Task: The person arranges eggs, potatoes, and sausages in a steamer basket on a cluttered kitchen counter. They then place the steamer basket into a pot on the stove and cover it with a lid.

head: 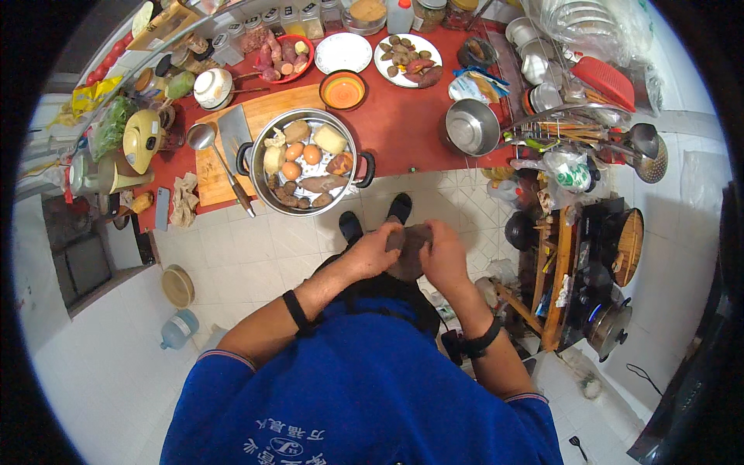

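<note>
My left hand (375,253) and my right hand (446,253) hold a dark brown cloth (410,253) between them, over the floor in front of my body. Beyond them on the red-covered table is a two-handled steel steamer pot (273,200) with eggs (312,154), pale peeled pieces (329,139), a sweet potato (322,183) and small brown tubers (286,197) on its perforated tray. Part of the pot rests over a wooden cutting board (215,180), where a cleaver (232,131) and a ladle (224,165) lie.
A white plate of tubers (408,58), an empty white plate (343,52), an orange bowl (343,91) and a steel saucepan (472,128) stand farther back. Crowded racks and a lidded pot (607,325) are at the right. A basin (178,286) is on the floor.
</note>
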A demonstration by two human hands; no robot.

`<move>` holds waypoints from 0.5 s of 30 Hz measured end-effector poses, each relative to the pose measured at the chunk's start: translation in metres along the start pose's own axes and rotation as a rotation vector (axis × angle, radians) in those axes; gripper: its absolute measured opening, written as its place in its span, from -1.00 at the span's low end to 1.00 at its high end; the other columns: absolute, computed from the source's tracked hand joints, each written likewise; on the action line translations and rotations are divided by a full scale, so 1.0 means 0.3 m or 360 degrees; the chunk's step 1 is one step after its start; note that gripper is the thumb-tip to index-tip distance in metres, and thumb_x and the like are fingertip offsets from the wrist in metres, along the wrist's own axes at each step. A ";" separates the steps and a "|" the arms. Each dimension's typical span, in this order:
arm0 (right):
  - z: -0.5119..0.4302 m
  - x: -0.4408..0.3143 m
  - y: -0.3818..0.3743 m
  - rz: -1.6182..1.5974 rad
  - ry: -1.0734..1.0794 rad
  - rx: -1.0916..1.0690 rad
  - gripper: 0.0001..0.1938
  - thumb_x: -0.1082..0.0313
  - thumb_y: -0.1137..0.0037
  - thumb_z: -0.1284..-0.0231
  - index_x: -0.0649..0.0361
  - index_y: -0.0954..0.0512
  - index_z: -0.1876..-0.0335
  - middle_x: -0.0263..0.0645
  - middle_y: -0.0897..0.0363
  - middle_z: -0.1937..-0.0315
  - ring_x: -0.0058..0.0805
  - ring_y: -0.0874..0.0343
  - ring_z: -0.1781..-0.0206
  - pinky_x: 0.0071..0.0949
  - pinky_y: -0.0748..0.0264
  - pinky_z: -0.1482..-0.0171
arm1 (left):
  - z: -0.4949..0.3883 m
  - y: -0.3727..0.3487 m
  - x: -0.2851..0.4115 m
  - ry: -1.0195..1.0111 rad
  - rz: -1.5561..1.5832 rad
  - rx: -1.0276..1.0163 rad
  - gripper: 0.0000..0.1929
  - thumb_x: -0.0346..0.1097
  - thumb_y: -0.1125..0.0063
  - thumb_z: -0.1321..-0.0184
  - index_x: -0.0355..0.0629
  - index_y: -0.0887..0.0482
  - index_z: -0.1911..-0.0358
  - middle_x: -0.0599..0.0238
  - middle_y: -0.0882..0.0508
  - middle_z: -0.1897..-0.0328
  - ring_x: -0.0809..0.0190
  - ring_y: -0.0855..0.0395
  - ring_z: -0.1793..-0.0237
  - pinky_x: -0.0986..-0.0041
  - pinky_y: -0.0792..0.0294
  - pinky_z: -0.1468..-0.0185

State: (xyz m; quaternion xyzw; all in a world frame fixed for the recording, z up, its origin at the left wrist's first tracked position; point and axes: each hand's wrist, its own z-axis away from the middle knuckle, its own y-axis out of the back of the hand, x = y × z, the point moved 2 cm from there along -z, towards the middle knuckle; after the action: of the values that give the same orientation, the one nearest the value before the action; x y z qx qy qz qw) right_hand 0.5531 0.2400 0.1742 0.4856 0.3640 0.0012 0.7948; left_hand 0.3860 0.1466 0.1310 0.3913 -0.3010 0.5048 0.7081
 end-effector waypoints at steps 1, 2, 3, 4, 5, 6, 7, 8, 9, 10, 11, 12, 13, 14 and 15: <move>-0.002 -0.034 -0.011 -0.0056 0.0077 -0.0029 -0.55 0.56 -0.09 -0.09 0.29 -0.47 -0.17 0.11 -0.58 -0.03 0.12 -0.54 -0.14 -0.05 -0.47 -0.21 | -0.004 -0.005 0.007 -0.0088 0.0037 -0.0017 -0.43 -0.30 -0.19 -0.29 -0.23 -0.36 -0.37 -0.07 -0.63 -0.22 0.02 -0.64 -0.20 0.25 -0.51 -0.21; 0.005 -0.068 -0.017 -0.0043 0.0155 -0.0038 -0.46 0.57 -0.10 -0.06 0.28 -0.42 -0.26 0.11 -0.57 -0.04 0.13 -0.54 -0.12 -0.04 -0.49 -0.18 | -0.005 -0.012 0.001 -0.0011 0.0203 -0.0089 -0.48 -0.29 -0.12 -0.36 -0.26 -0.38 -0.36 -0.04 -0.62 -0.24 0.05 -0.61 -0.22 0.29 -0.47 -0.25; 0.010 -0.097 -0.023 -0.0031 0.0167 -0.0091 -0.43 0.57 -0.10 -0.06 0.27 -0.40 -0.29 0.11 -0.57 -0.04 0.13 -0.54 -0.11 -0.04 -0.49 -0.18 | -0.007 -0.015 -0.006 -0.0015 0.0313 -0.0072 -0.50 -0.29 -0.09 -0.38 -0.27 -0.39 -0.36 -0.01 -0.62 -0.24 0.09 -0.60 -0.22 0.32 -0.45 -0.25; 0.013 -0.122 -0.025 -0.0030 0.0174 -0.0135 -0.41 0.57 -0.10 -0.06 0.26 -0.37 -0.32 0.11 -0.57 -0.04 0.14 -0.54 -0.11 -0.04 -0.49 -0.18 | -0.014 -0.019 -0.016 -0.0003 0.0452 -0.0064 -0.52 -0.30 -0.06 -0.40 -0.29 -0.40 -0.35 0.03 -0.62 -0.24 0.12 -0.60 -0.21 0.34 -0.44 -0.26; 0.017 -0.144 -0.024 -0.0026 0.0180 -0.0179 -0.38 0.57 -0.10 -0.06 0.26 -0.35 -0.35 0.11 -0.57 -0.04 0.14 -0.54 -0.11 -0.04 -0.50 -0.17 | -0.018 -0.024 -0.028 0.0049 0.0625 -0.0083 -0.54 -0.30 -0.03 -0.43 -0.30 -0.41 -0.34 0.06 -0.62 -0.24 0.16 -0.59 -0.20 0.37 -0.43 -0.26; 0.020 -0.160 -0.017 -0.0025 0.0172 -0.0213 -0.35 0.57 -0.11 -0.05 0.25 -0.32 -0.38 0.11 -0.57 -0.05 0.14 -0.54 -0.11 -0.04 -0.50 -0.17 | -0.018 -0.021 -0.042 0.0074 0.0760 -0.0067 -0.56 -0.30 -0.01 -0.44 -0.31 -0.42 -0.33 0.09 -0.62 -0.23 0.19 -0.58 -0.19 0.39 -0.42 -0.26; 0.023 -0.174 -0.011 -0.0024 0.0164 -0.0248 -0.32 0.57 -0.11 -0.04 0.24 -0.30 -0.40 0.11 -0.57 -0.05 0.14 -0.54 -0.11 -0.04 -0.50 -0.17 | -0.017 -0.018 -0.055 0.0139 0.0929 -0.0075 -0.57 -0.31 0.01 -0.45 -0.31 -0.43 -0.33 0.13 -0.62 -0.21 0.23 -0.57 -0.17 0.41 -0.41 -0.26; 0.026 -0.186 -0.007 -0.0022 0.0140 -0.0288 -0.29 0.56 -0.12 -0.04 0.23 -0.27 -0.43 0.11 -0.57 -0.05 0.14 -0.54 -0.11 -0.04 -0.50 -0.17 | -0.014 -0.019 -0.068 0.0270 0.1130 -0.0082 -0.58 -0.31 0.03 -0.47 -0.32 -0.44 -0.32 0.16 -0.63 -0.20 0.27 -0.56 -0.16 0.43 -0.40 -0.26; 0.026 -0.198 -0.004 -0.0023 0.0174 -0.0309 -0.28 0.56 -0.13 -0.04 0.23 -0.26 -0.44 0.12 -0.57 -0.06 0.14 -0.54 -0.11 -0.04 -0.50 -0.17 | -0.013 -0.017 -0.070 0.0196 0.1056 -0.0092 -0.58 -0.31 0.02 -0.47 -0.32 -0.44 -0.32 0.18 -0.63 -0.19 0.28 -0.56 -0.14 0.44 -0.41 -0.24; 0.026 -0.207 -0.001 -0.0022 0.0193 -0.0332 -0.27 0.55 -0.14 -0.05 0.23 -0.25 -0.45 0.12 -0.57 -0.06 0.14 -0.54 -0.11 -0.04 -0.50 -0.17 | -0.013 -0.013 -0.074 0.0186 0.1012 -0.0098 -0.58 -0.30 0.01 -0.46 -0.32 -0.45 -0.31 0.19 -0.63 -0.19 0.30 -0.57 -0.12 0.44 -0.42 -0.22; 0.025 -0.212 0.000 -0.0021 0.0213 -0.0354 -0.26 0.54 -0.15 -0.06 0.23 -0.23 -0.46 0.12 -0.57 -0.06 0.14 -0.54 -0.11 -0.04 -0.51 -0.16 | -0.013 -0.010 -0.074 0.0103 0.1020 -0.0107 -0.58 -0.30 0.00 -0.46 -0.31 -0.45 -0.31 0.21 -0.63 -0.18 0.32 -0.57 -0.10 0.45 -0.43 -0.21; 0.023 -0.214 0.002 -0.0074 0.0215 -0.0351 -0.26 0.52 -0.17 -0.08 0.23 -0.23 -0.46 0.11 -0.58 -0.05 0.10 -0.55 -0.10 -0.06 -0.51 -0.16 | -0.019 -0.009 -0.079 0.0185 0.0949 -0.0120 -0.59 -0.31 0.00 -0.46 -0.32 -0.46 -0.31 0.21 -0.63 -0.17 0.31 -0.57 -0.10 0.44 -0.44 -0.19; 0.022 -0.214 0.002 -0.0128 0.0218 -0.0348 -0.26 0.50 -0.19 -0.10 0.23 -0.22 -0.47 0.09 -0.59 -0.03 0.06 -0.56 -0.09 -0.08 -0.52 -0.15 | -0.024 -0.006 -0.082 0.0195 0.0928 -0.0135 -0.59 -0.33 0.01 -0.46 -0.32 -0.46 -0.31 0.20 -0.63 -0.17 0.31 -0.57 -0.10 0.44 -0.44 -0.18; 0.022 -0.210 0.000 -0.0186 0.0185 -0.0363 -0.26 0.48 -0.21 -0.12 0.24 -0.21 -0.47 0.08 -0.59 -0.02 0.03 -0.58 -0.08 -0.10 -0.52 -0.15 | -0.026 -0.006 -0.087 0.0254 0.0952 -0.0169 -0.60 -0.34 0.02 -0.45 -0.32 -0.46 -0.30 0.20 -0.63 -0.17 0.31 -0.58 -0.09 0.44 -0.45 -0.17; 0.021 -0.203 0.000 -0.0261 0.0170 -0.0339 -0.27 0.46 -0.22 -0.14 0.24 -0.21 -0.47 0.05 -0.61 0.02 -0.02 -0.59 -0.05 -0.13 -0.53 -0.13 | -0.028 -0.002 -0.090 0.0209 0.0874 -0.0096 -0.60 -0.37 0.03 -0.45 -0.32 -0.45 -0.31 0.19 -0.64 -0.17 0.31 -0.58 -0.09 0.44 -0.46 -0.16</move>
State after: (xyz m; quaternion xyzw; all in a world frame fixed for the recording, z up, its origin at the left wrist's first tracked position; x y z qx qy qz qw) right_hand 0.5120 0.2133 0.2110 0.3664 0.4421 0.0008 0.8187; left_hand 0.3785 0.1408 0.1043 0.2404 -0.3641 0.6927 0.5743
